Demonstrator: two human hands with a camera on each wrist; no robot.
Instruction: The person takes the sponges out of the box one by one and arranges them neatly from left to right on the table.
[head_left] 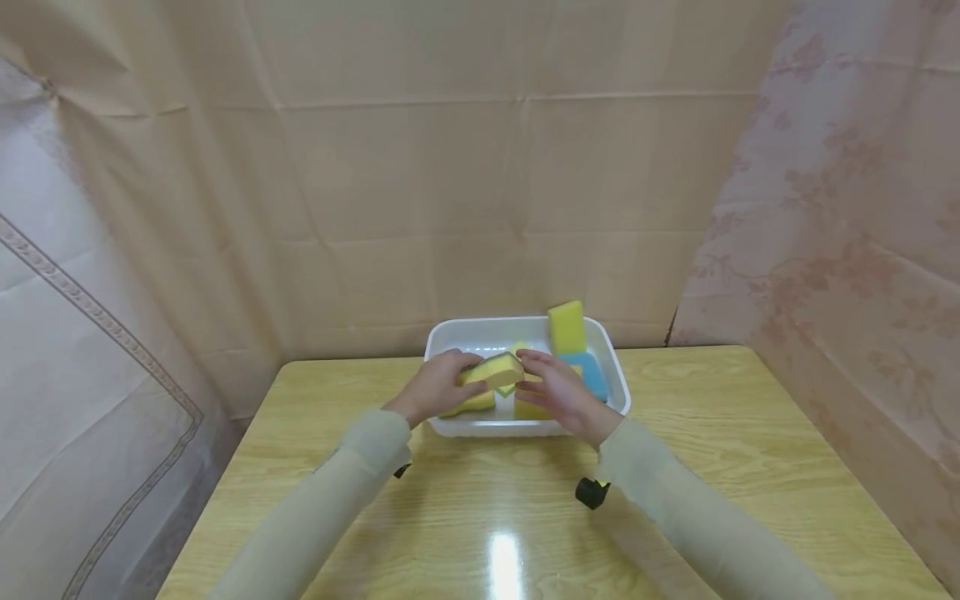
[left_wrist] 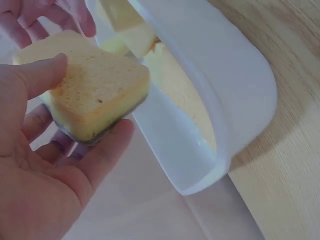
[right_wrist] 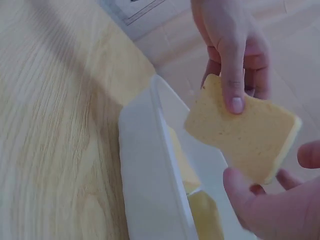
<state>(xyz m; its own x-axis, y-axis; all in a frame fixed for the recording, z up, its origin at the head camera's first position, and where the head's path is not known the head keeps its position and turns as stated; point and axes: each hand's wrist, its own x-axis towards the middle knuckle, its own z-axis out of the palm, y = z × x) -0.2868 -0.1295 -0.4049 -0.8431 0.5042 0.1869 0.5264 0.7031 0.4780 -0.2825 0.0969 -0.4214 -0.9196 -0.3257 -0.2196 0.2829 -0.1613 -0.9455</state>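
Observation:
Over the white plastic tray [head_left: 491, 429], my left hand [head_left: 438, 385] pinches a yellow sponge [left_wrist: 102, 82] with a dark scouring layer underneath. In the left wrist view the thumb presses on its top face and the fingers support it from below. One long side of the sponge curves inward, as the right wrist view shows. My right hand [head_left: 562, 396] is at the sponge's other end, fingers spread and slightly bent, fingertips close to its edge. Inside the tray lie several more yellow sponges [right_wrist: 206, 215] and a blue sponge [head_left: 592, 379].
Another yellow sponge [head_left: 567, 327] stands up against the tray's back right rim. The tray rests at the far edge of a wooden table [head_left: 465, 508], close to a hanging beige cloth [head_left: 420, 208]. A small black device [head_left: 592, 492] shows under the right wrist.

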